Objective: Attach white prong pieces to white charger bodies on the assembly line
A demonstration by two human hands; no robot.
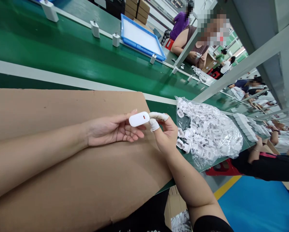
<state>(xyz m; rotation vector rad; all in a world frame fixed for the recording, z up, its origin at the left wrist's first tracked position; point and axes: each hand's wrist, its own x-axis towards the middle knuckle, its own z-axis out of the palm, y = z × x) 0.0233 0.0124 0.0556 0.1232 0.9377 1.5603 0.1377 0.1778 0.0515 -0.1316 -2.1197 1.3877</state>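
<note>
My left hand (113, 130) comes in from the left, and a white rectangular charger body (139, 119) with a small red mark rests in its curled fingers under the thumb. My right hand (164, 133) wears white finger cots on the thumb and forefinger. The forefinger cot (158, 116) touches the charger's right end, and the thumb cot sits just below it. Both hands hover over a brown cardboard sheet (62, 167). To the right of my right hand lies a clear plastic bag (208, 137) full of small white plastic parts.
A green conveyor belt (62, 42) runs diagonally, with several white chargers standing on it and a blue tray (141, 37) beyond. Co-workers sit along the line, one (190, 42) across the belt. Grey metal frame bars (231, 61) cross the upper right.
</note>
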